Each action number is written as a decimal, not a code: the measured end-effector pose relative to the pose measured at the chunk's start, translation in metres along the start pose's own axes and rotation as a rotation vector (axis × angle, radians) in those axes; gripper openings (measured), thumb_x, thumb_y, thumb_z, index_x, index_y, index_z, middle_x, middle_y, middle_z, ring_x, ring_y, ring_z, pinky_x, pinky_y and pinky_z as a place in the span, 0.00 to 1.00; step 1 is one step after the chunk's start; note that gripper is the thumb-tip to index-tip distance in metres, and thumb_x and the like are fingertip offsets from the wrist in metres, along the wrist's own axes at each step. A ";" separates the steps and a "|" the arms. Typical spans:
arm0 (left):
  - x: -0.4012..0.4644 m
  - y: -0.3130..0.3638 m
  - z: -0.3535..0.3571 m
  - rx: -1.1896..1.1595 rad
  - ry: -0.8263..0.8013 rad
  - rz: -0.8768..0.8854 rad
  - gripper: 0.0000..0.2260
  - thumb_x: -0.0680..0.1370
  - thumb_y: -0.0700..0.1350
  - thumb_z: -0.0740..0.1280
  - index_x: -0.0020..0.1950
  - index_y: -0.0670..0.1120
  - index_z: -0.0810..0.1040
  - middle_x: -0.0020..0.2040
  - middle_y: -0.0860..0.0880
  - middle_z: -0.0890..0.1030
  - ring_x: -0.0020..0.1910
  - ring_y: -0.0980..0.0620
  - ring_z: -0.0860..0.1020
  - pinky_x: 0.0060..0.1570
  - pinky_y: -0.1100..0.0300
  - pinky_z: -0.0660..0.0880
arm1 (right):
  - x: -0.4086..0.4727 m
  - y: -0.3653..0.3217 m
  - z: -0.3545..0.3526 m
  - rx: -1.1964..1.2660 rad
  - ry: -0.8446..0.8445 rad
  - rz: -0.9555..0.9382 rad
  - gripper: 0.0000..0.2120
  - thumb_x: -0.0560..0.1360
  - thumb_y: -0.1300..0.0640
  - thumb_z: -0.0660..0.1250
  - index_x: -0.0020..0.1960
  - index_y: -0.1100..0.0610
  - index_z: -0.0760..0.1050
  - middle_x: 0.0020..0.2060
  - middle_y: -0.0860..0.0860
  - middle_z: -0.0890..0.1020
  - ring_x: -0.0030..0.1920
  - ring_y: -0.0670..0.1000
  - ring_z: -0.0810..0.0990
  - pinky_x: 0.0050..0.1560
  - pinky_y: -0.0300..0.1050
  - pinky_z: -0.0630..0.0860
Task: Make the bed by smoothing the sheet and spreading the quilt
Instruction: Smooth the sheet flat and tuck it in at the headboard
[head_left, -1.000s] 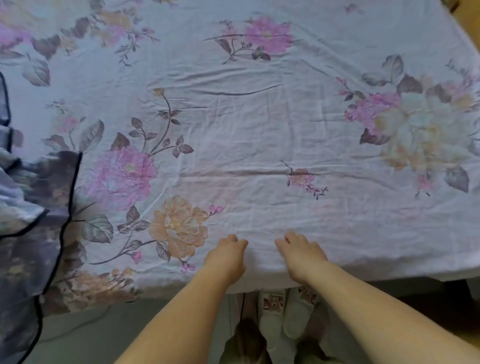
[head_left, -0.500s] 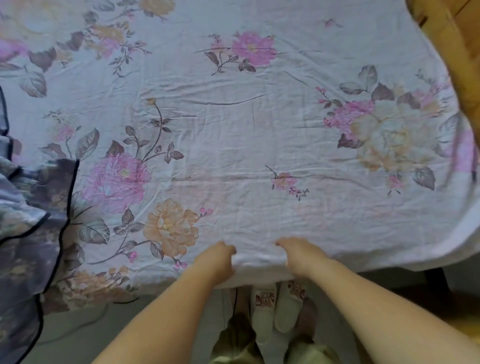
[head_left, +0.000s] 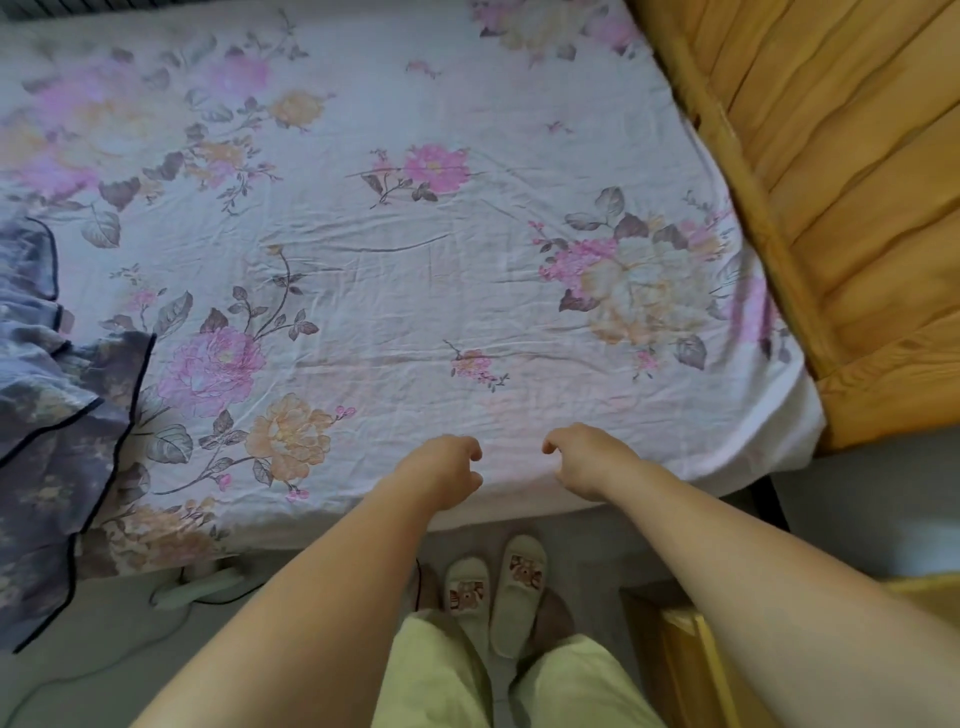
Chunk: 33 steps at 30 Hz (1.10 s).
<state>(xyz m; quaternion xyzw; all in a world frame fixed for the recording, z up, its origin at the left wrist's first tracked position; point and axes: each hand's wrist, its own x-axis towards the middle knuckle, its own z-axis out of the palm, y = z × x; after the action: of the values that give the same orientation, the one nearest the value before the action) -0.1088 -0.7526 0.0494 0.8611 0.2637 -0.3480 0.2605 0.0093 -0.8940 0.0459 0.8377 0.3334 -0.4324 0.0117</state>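
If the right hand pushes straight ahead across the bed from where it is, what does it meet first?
Only the floral sheet: ahead of the right hand the way looks free apart from wrinkles, though depth is unclear.

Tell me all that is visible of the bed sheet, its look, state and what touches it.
The sheet is thin, pale fabric, it seems cotton, printed with pink and orange flowers and grey leaves. It lies spread flat over the mattress, with many fine creases across the middle. Its near edge hangs over the bedside. The left hand and the right hand, fingers curled, are at that near edge. A dark blue quilt lies bunched over its left part. On the right it meets the wooden bed frame.
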 end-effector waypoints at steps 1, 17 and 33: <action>-0.005 0.014 0.000 0.005 0.011 0.013 0.18 0.81 0.46 0.60 0.71 0.48 0.67 0.69 0.46 0.70 0.65 0.46 0.72 0.63 0.52 0.71 | -0.009 0.006 -0.003 0.000 0.012 -0.001 0.22 0.79 0.64 0.57 0.71 0.53 0.66 0.70 0.54 0.67 0.67 0.57 0.70 0.62 0.49 0.70; -0.047 0.085 -0.027 0.048 0.148 0.031 0.18 0.80 0.46 0.62 0.70 0.49 0.68 0.68 0.46 0.72 0.64 0.46 0.73 0.64 0.53 0.71 | -0.071 0.034 -0.037 0.131 0.076 0.017 0.22 0.78 0.65 0.55 0.71 0.52 0.67 0.69 0.54 0.69 0.66 0.56 0.71 0.63 0.48 0.70; -0.019 0.010 -0.074 -0.072 0.162 0.045 0.17 0.80 0.46 0.59 0.70 0.50 0.68 0.66 0.47 0.74 0.61 0.47 0.75 0.60 0.55 0.73 | -0.014 -0.029 -0.060 0.126 0.033 0.065 0.23 0.78 0.67 0.54 0.70 0.52 0.67 0.69 0.54 0.68 0.64 0.56 0.72 0.62 0.47 0.72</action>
<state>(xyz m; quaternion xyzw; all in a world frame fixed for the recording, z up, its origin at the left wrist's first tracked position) -0.0796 -0.7183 0.1122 0.8823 0.2766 -0.2617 0.2768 0.0304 -0.8602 0.1013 0.8541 0.2783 -0.4382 -0.0324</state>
